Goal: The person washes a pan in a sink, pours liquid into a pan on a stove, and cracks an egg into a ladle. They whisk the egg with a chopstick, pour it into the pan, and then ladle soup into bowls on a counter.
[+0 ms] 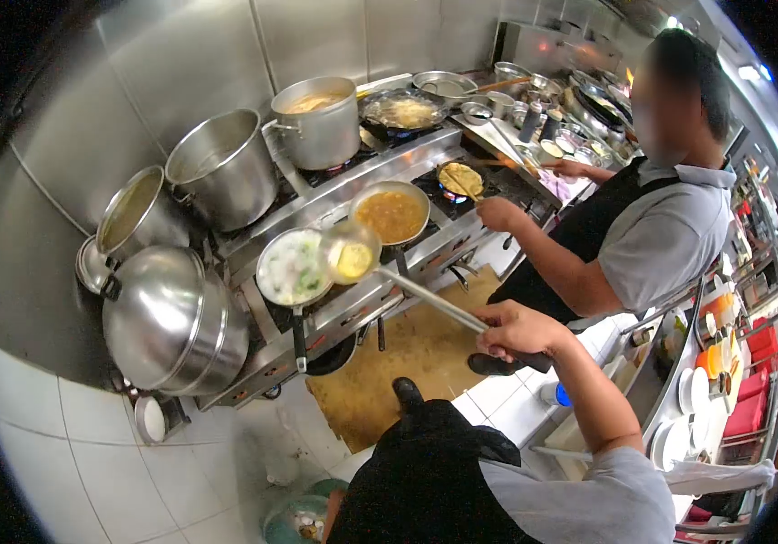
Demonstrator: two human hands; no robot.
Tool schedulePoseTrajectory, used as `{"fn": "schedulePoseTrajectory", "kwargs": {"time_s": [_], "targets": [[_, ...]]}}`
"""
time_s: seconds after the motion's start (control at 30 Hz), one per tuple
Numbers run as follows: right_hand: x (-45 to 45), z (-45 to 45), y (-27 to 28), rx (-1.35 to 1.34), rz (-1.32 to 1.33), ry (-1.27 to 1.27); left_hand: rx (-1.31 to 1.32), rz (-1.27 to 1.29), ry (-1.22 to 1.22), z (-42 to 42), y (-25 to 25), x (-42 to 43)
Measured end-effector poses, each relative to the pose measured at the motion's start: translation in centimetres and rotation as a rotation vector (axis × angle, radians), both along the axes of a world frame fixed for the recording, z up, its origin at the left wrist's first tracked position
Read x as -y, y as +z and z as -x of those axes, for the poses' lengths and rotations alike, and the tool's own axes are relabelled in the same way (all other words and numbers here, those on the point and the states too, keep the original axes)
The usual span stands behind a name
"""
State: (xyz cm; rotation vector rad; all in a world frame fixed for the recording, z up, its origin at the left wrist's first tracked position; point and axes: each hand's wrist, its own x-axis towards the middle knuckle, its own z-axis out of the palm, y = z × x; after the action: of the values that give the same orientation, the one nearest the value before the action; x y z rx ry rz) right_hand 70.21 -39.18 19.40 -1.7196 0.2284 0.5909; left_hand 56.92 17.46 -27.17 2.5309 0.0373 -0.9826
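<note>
The right hand [517,333] is wrapped around the handle of a ladle [430,296]. Its bowl, holding something yellow [352,261], hangs between the left pan [294,303] of white, green-flecked food and the farther right pan [392,187] of orange-brown sauce. The left hand's grip I cannot tell.
</note>
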Motion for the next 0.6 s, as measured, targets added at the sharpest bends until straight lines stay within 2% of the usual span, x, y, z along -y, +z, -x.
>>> {"fn": "schedulePoseTrajectory", "kwargs": {"time_s": [0.17, 0.3, 0.5, 0.57, 0.6], "targets": [[4.1, -4.9, -4.5, 0.166, 0.189, -0.191, -0.063, 0.007, 0.123, -4.6, 7.5, 3.7], [6.0, -8.3, -8.6, 0.138, 0.044, -0.317, -0.077, 0.026, 0.148, -7.7, 11.1, 5.6], [8.4, -11.9, -13.4, 0.125, 0.189, -0.387, -0.084, 0.046, 0.155, -11.1, 13.7, 7.7], [8.8, -12.9, -13.8, 0.180, 0.346, -0.388, -0.089, 0.052, 0.160, -11.6, 14.0, 8.1], [9.2, -13.5, -14.4, 0.173, 0.343, -0.386, -0.093, 0.052, 0.160, -11.7, 14.3, 8.2]]}}
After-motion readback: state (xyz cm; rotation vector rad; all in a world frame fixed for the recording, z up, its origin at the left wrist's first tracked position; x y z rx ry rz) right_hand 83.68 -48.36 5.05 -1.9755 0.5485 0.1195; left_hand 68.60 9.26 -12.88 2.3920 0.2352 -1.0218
